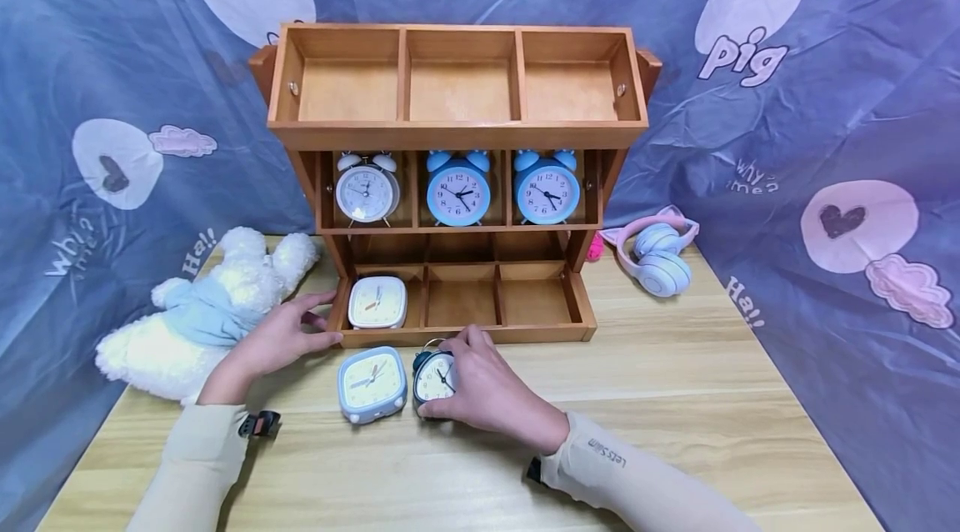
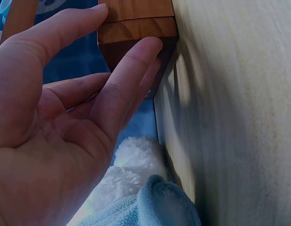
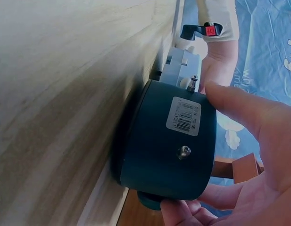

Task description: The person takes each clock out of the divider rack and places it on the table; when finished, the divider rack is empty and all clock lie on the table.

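Observation:
A dark green twin-bell alarm clock [image 1: 432,376] lies face up on the table, gripped between the thumb and fingers of my right hand [image 1: 491,386]. In the right wrist view its dark green casing [image 3: 159,141] shows a barcode sticker and small metal feet. Just left of it lies a blue rounded-square clock [image 1: 372,384]. My left hand [image 1: 281,340] reaches to the left front corner of the wooden shelf [image 1: 457,137]. Its fingers are extended, with fingertips right at the wood [image 2: 136,30] in the left wrist view. A white rounded-square clock [image 1: 377,302] sits in the shelf's bottom left compartment.
A white twin-bell clock [image 1: 366,193] and two blue ones, one central [image 1: 458,194] and one on the right [image 1: 548,193], stand in the middle row. A white plush toy [image 1: 187,340] lies left of the shelf; pink-and-white headphones [image 1: 660,261] lie right of it.

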Demonstrator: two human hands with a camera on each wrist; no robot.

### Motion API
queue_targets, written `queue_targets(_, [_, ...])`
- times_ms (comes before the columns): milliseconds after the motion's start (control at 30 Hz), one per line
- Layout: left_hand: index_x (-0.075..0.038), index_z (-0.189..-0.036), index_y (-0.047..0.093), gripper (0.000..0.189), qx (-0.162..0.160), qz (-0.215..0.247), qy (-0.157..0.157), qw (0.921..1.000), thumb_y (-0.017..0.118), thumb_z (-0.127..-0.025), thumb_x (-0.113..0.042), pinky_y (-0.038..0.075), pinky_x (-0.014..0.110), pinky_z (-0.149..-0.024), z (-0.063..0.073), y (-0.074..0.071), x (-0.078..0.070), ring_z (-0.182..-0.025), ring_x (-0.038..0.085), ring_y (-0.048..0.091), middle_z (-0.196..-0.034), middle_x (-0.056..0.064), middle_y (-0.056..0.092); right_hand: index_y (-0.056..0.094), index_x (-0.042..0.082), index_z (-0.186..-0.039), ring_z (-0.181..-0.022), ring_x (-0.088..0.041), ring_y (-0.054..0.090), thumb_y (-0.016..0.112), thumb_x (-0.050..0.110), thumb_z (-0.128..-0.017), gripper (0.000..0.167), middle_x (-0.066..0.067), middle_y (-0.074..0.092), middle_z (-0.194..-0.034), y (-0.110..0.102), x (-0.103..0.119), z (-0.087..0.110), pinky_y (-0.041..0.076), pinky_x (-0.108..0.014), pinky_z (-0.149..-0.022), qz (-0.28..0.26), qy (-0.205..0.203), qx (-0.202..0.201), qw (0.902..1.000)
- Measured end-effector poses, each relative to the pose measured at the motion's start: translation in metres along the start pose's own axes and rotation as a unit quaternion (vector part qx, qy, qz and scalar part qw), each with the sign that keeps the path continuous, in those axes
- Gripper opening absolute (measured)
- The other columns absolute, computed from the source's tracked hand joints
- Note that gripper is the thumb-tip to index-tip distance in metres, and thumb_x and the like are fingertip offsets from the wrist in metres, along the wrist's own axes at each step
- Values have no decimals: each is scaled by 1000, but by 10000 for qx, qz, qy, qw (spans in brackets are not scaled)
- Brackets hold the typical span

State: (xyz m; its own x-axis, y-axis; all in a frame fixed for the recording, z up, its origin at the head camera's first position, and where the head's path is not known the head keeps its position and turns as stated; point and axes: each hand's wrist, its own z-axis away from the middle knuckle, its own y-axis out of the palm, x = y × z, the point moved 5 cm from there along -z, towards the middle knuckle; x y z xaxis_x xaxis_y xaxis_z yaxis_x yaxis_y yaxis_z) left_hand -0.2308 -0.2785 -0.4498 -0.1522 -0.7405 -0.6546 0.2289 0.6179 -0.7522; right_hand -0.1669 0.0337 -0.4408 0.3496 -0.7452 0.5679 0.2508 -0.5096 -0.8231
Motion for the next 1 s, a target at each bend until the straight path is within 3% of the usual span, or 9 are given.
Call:
queue_targets(467, [9, -164, 47, 84, -33, 8, 41, 10000, 87, -100, -27, 58, 32, -74, 1, 0, -1, -110, 33, 75, -121, 23, 79, 69, 5, -146, -111, -17, 58, 102, 45, -78, 86, -7, 59, -127, -5, 0, 3, 57, -37, -99, -56, -19, -14, 10000])
queue_targets(1000, [9, -164, 47, 84, -9, -40, 37, 10000, 87, -100, -28, 58, 36, -79, 3, -1, -4, -112, 34, 75, -123, 24, 78, 67, 6, -150, -120, -24, 65, 98, 41, -85, 81, -7, 66, -141, -24, 10, -4, 59, -45, -105, -462, -98, -252, 9986])
